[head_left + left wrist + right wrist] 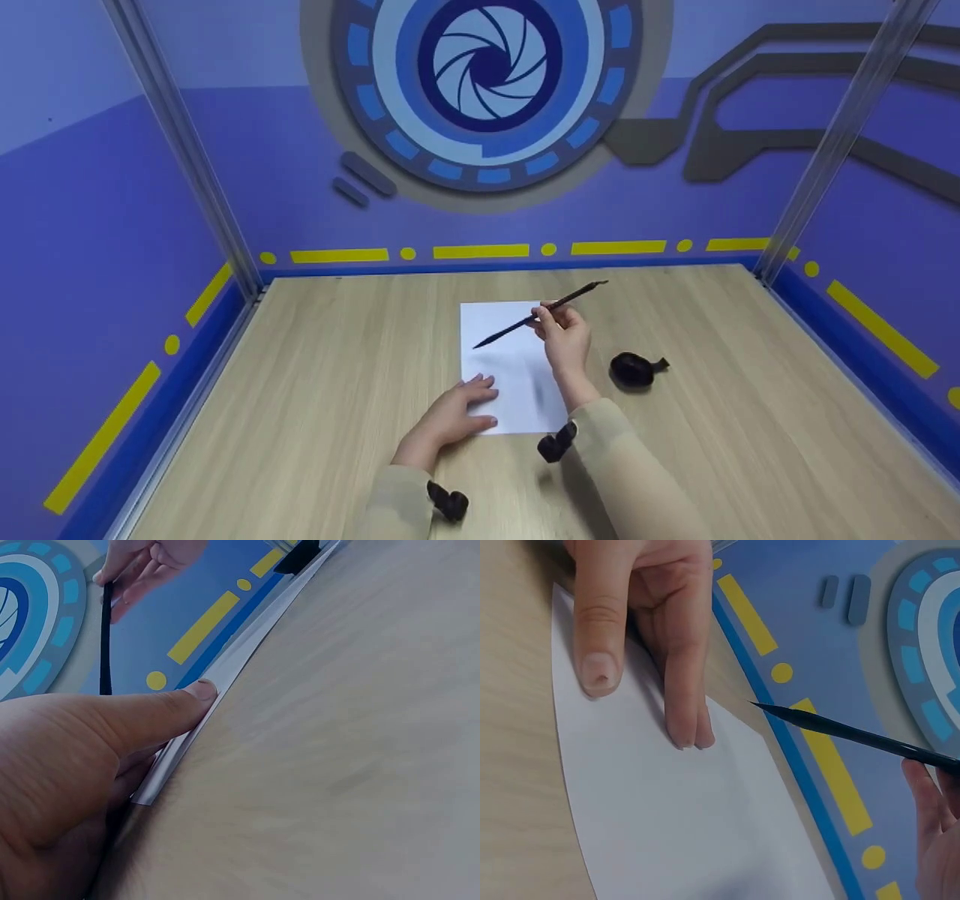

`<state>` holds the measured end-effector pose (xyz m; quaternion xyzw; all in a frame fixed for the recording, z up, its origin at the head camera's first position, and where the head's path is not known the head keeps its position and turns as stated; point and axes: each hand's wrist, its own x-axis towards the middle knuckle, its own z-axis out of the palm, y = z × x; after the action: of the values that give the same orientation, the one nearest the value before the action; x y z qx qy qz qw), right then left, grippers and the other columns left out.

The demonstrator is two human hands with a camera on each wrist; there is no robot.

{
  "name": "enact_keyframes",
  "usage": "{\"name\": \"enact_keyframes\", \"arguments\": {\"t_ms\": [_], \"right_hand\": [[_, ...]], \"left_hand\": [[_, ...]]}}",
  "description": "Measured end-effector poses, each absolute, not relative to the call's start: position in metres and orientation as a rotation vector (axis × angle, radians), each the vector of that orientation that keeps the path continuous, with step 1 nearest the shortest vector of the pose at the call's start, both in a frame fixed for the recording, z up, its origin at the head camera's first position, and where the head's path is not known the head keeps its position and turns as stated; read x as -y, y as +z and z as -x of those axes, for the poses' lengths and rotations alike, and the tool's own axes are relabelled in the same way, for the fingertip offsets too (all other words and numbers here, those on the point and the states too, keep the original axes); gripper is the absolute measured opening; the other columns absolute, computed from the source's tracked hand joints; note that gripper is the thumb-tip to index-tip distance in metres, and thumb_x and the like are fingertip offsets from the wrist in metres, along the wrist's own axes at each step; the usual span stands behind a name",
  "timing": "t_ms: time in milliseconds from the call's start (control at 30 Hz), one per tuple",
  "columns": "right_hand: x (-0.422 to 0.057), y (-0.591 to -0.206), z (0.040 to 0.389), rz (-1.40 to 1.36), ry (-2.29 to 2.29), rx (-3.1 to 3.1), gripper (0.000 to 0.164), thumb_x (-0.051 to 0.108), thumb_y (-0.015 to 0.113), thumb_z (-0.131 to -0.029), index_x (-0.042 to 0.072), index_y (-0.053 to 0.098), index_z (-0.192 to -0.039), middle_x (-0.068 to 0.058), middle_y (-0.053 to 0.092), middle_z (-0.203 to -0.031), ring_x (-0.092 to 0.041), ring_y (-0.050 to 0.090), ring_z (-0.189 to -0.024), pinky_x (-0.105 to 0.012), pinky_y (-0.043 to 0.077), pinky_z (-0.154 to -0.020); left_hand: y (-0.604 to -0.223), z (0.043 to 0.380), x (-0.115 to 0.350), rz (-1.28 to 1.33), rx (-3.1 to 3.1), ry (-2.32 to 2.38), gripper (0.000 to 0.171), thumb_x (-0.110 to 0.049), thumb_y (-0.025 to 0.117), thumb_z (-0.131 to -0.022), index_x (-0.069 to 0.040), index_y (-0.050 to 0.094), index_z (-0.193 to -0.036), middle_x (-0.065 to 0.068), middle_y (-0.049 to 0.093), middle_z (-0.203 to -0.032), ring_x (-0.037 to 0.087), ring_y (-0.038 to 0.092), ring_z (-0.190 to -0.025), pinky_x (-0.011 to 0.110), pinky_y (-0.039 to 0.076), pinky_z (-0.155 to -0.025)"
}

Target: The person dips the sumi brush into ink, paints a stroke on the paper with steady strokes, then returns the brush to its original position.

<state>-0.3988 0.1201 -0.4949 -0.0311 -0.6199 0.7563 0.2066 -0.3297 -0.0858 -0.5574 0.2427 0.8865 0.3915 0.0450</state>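
My right hand (568, 341) pinches a dark writing brush (510, 328) around the middle of its shaft. Held above the white paper (517, 409), the brush slants, its pointed black tip (780, 712) down to the left and clear of the sheet. My left hand (450, 416) rests on the paper's lower left edge, fingers and thumb spread and fairly straight. The left wrist view has the left thumb (165, 716) lying along the sheet's edge. No marks show on the paper.
To the right of the paper sits a small round black dish (632, 372) with a short handle. The wooden table (337, 360) meets blue printed walls (285, 187) at the back and both sides. Small black cameras (555, 446) sit at the cuffs.
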Motion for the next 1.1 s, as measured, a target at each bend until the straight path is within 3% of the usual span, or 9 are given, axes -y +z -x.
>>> {"name": "enact_keyframes", "arguments": {"t_ms": [400, 733, 1100], "right_hand": [[-0.113, -0.502, 0.402, 0.102, 2.082, 1.793, 0.023, 0.005, 0.069, -0.097, -0.013, 0.067, -0.112, -0.022, 0.077, -0.099, -0.016, 0.078, -0.075, -0.019, 0.063, -0.067], [-0.109, -0.504, 0.405, 0.086, 2.095, 1.812, 0.022, 0.002, 0.069, -0.096, -0.014, 0.066, -0.111, -0.008, 0.075, -0.088, -0.013, 0.077, -0.072, -0.018, 0.061, -0.064], [-0.107, -0.503, 0.405, 0.033, 1.980, 1.914, 0.014, 0.002, 0.070, -0.095, -0.009, 0.070, -0.105, -0.020, 0.076, -0.094, -0.016, 0.077, -0.073, -0.020, 0.062, -0.065]], "left_hand": [[-0.557, 0.330, 0.086, -0.766, -2.715, 1.203, 0.051, -0.021, 0.076, -0.091, -0.001, 0.064, -0.137, 0.013, 0.052, -0.156, 0.038, 0.040, -0.151, 0.059, 0.026, -0.127], [-0.558, 0.330, 0.085, -0.762, -2.711, 1.198, 0.050, -0.020, 0.076, -0.091, -0.001, 0.065, -0.136, 0.012, 0.053, -0.156, 0.035, 0.041, -0.152, 0.056, 0.025, -0.128], [-0.557, 0.330, 0.086, -0.760, -2.695, 1.214, 0.051, -0.020, 0.075, -0.092, 0.000, 0.064, -0.137, 0.013, 0.052, -0.156, 0.035, 0.039, -0.152, 0.057, 0.024, -0.129]]}}
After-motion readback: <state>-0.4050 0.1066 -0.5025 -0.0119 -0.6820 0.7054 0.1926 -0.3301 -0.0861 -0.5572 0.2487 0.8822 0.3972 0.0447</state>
